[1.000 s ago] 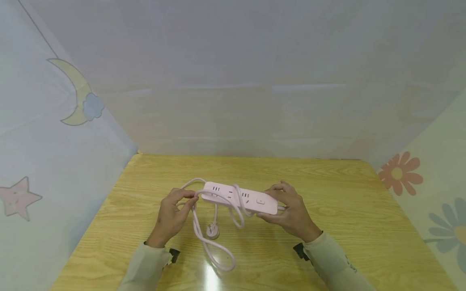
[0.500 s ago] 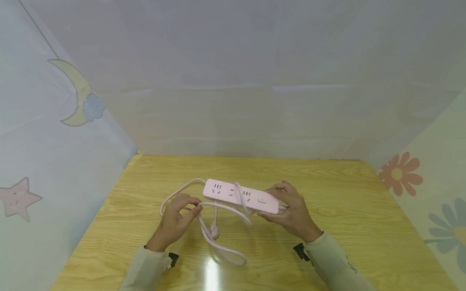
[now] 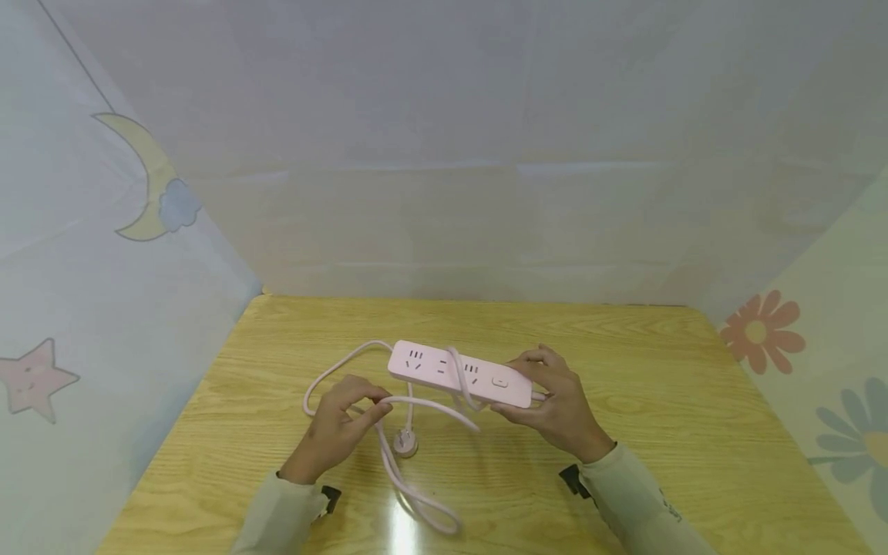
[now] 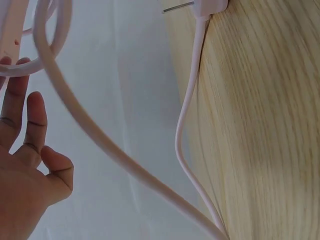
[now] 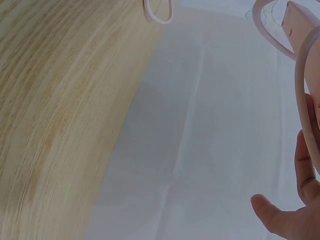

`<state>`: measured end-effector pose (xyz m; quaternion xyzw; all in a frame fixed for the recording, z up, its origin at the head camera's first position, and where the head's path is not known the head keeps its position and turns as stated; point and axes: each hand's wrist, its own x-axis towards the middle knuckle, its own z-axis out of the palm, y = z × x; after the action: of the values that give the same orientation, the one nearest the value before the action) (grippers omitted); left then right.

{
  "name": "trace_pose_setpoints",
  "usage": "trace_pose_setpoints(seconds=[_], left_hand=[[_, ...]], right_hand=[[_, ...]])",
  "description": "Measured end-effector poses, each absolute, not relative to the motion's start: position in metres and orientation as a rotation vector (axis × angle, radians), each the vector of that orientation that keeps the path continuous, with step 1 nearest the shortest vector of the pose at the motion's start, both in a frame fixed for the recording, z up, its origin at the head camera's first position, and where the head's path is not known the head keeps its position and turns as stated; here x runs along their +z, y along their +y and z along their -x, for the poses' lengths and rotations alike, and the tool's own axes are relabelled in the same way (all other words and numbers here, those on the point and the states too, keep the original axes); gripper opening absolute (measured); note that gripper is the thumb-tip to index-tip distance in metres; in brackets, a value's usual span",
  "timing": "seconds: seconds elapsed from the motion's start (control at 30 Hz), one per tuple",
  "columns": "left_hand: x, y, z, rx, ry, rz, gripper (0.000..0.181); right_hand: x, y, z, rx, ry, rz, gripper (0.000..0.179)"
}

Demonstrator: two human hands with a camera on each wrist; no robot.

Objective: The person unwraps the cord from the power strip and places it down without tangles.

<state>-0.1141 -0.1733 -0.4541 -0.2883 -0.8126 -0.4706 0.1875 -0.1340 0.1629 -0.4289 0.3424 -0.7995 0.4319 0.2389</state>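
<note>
A pink power strip [image 3: 433, 362] is held up over the table, its sockets and switch facing the head camera. My right hand [image 3: 548, 397] grips its right end, with fingers curled over the edge. In the right wrist view, fingers lie against the strip [image 5: 305, 30]. The strip's pink cord [image 3: 430, 402] wraps once round its middle. My left hand [image 3: 340, 424] pinches the cord between thumb and fingers, left of the strip. In the left wrist view the cord [image 4: 100, 135] runs from those fingertips. A loop hangs below the left hand, and the three-pin plug [image 3: 405, 442] is beside it.
The wooden table [image 3: 624, 347] spreads under both hands. Pale cloth walls [image 3: 444, 216] with printed pictures enclose its back and sides. A black strap piece [image 3: 331, 499] shows at the left sleeve, another [image 3: 573, 479] at the right.
My left hand has shifted slightly down and to the right with the cord, drawing part of it away from the strip. The right hand and strip have barely moved.
</note>
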Motion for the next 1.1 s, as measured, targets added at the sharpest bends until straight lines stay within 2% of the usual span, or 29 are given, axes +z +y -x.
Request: trace_pose_setpoints(seconds=[0.23,0.7,0.83,1.1], left_hand=[[-0.4592,-0.1741,0.1153,-1.341,-2.241,0.97,0.021],[-0.4588,-0.1712,0.1169,-1.362,-2.218,1.03,0.023],[-0.4596,-0.1704,0.118,-1.29,-2.237,0.994,0.018],[-0.4608,-0.1686,0.1204,-1.205,-2.389,0.81,0.005]], right_hand=[[-0.4283,0.1624,0.133,1.153,-2.176,-0.932,0.04],[-0.4275,0.1625,0.1314,1.161,-2.17,-0.914,0.045],[-0.4278,0.1628,0.1315,1.159,-2.169,-0.909,0.042],[-0.4264,0.1625,0.1332,1.17,-2.136,-0.915,0.05]])
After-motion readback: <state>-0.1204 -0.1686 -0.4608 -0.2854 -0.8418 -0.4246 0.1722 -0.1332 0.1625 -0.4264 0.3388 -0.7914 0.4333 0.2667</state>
